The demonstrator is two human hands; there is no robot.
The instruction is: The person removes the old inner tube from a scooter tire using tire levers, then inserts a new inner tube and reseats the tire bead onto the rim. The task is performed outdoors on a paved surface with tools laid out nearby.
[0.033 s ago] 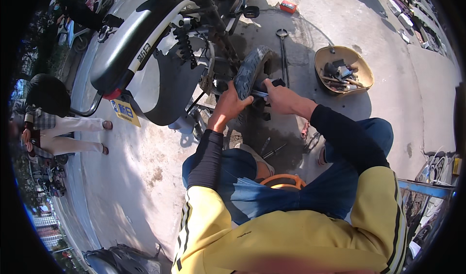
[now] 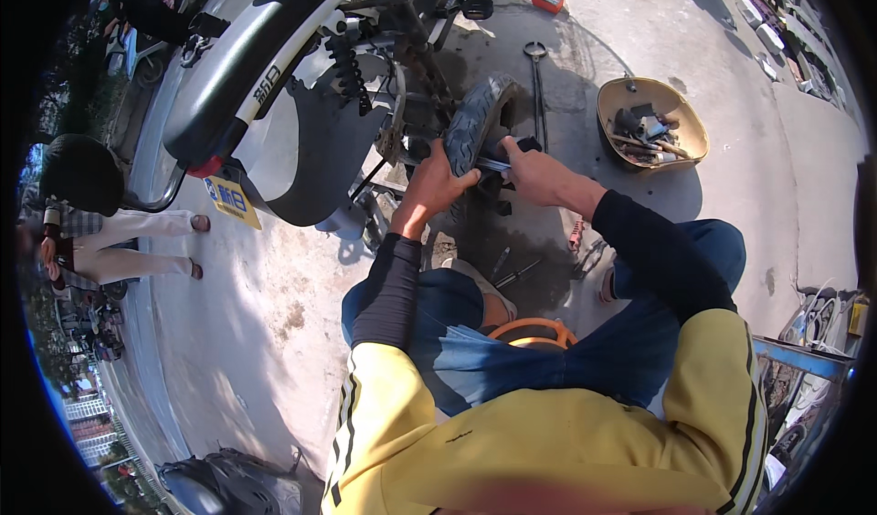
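A black treaded tyre point(image 2: 475, 118) stands at the rear of an electric scooter point(image 2: 242, 81). My left hand point(image 2: 432, 186) is closed round the tyre's left side, its thumb pressed across the near tread. My right hand point(image 2: 545, 179) grips a shiny metal bar point(image 2: 494, 164) that reaches to the tyre's right edge; its far end is hidden. A small black piece point(image 2: 528, 143) sits just beyond the right fingers; I cannot tell whether it belongs to the bar. The tyre's lower part lies in shadow beneath my hands.
A tan tub point(image 2: 699, 141) of tools stands right. Beyond the tyre lie a long two-legged metal tool point(image 2: 539, 95) and a red box point(image 2: 547, 1). A screwdriver point(image 2: 518, 273) and red coiled piece point(image 2: 575, 236) lie near my feet. A person's pale trousers point(image 2: 137, 261) show left.
The whole view has shifted slightly. Both hands keep their hold on the tyre and the metal bar, with hardly any visible movement.
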